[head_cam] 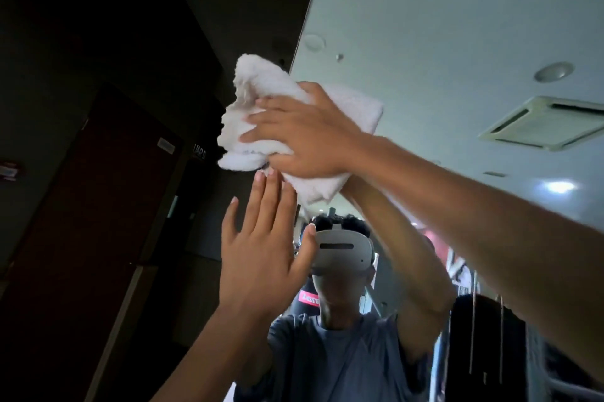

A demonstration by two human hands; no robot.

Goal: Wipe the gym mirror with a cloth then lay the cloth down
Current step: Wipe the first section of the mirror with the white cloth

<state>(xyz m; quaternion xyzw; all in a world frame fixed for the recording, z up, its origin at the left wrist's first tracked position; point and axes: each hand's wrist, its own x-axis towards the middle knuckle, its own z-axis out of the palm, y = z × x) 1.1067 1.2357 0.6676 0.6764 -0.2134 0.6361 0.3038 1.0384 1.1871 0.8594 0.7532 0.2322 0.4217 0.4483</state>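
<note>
Dark wall (pixel 98 25) and a brown door (pixel 98 205) fill the left side. To the right hangs the mirror (pixel 457 25), seen from below at a steep upward angle. Its glass reflects a pale ceiling with an air vent (pixel 549 122) and a round lamp (pixel 554 71). Lower down it reflects the person, who wears a grey headset (pixel 343 251) and a blue T-shirt.

The white cloth (pixel 255 100) is bunched up and sits high against the mirror, close to the mirror's left edge. The right hand (pixel 304 130) lies on top of it, with its arm reaching in from the lower right. Its fingers are spread and nearly straight across the fabric, pressing it to the glass rather than clenching it. Blur at the cloth's lower edge makes it hard to say whether the thumb hooks under the fold.

The left hand (pixel 261 257) is raised just below the cloth with its back to the camera, fingers straight and held loosely together, and it holds nothing. Its fingertips (pixel 261 179) come up to the cloth's lower edge. It seems to rest flat on the glass, in front of the reflected headset.
</note>
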